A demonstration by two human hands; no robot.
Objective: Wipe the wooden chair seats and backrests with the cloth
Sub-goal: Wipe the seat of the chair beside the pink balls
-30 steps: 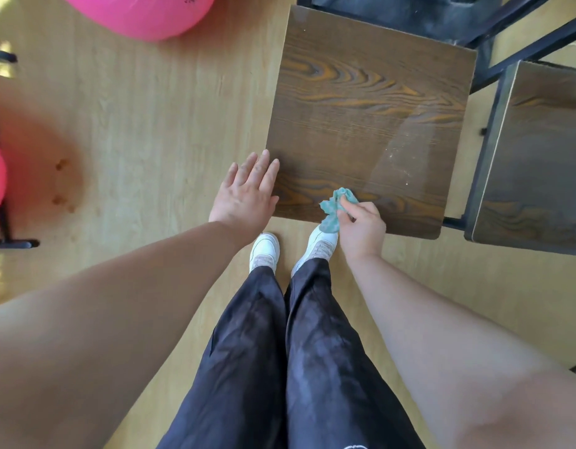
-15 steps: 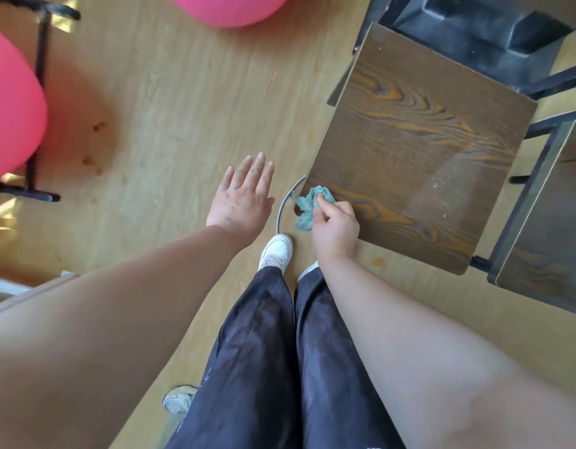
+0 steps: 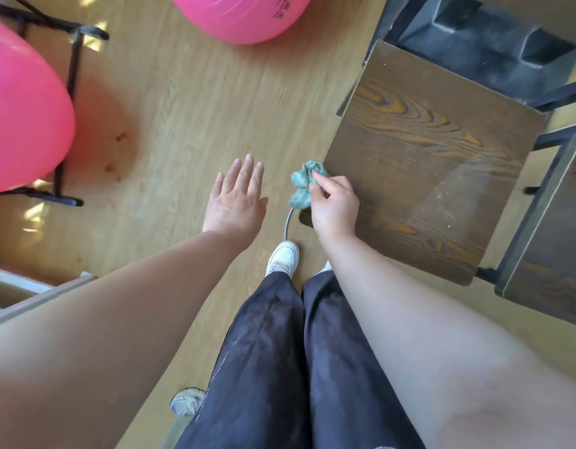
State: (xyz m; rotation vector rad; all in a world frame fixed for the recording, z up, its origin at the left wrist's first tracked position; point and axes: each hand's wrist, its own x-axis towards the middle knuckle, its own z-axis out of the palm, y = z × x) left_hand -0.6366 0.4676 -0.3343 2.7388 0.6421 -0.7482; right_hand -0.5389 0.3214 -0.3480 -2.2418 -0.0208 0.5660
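Observation:
A dark wooden chair seat [image 3: 426, 157] with orange grain fills the upper right. My right hand [image 3: 335, 205] grips a bunched teal cloth [image 3: 302, 186] at the seat's near left corner; the cloth hangs half off the edge. My left hand [image 3: 236, 199] hovers flat with fingers spread over the floor, left of the seat and apart from it. A second wooden seat [image 3: 549, 254] stands at the far right, partly cut off. No backrest can be made out.
Two pink exercise balls [image 3: 244, 14] [image 3: 21, 108] sit at the top and left, one beside a black metal stand [image 3: 66, 124]. Black frame bars [image 3: 565, 92] run behind the seats. My legs and white shoes [image 3: 281, 257] stand at the seat's front. A white ledge [image 3: 37, 293] is at left.
My right hand slid the cloth leftward along the seat's front edge to its left corner. My left hand lifted off the seat and moved left over the floor. The view swung left.

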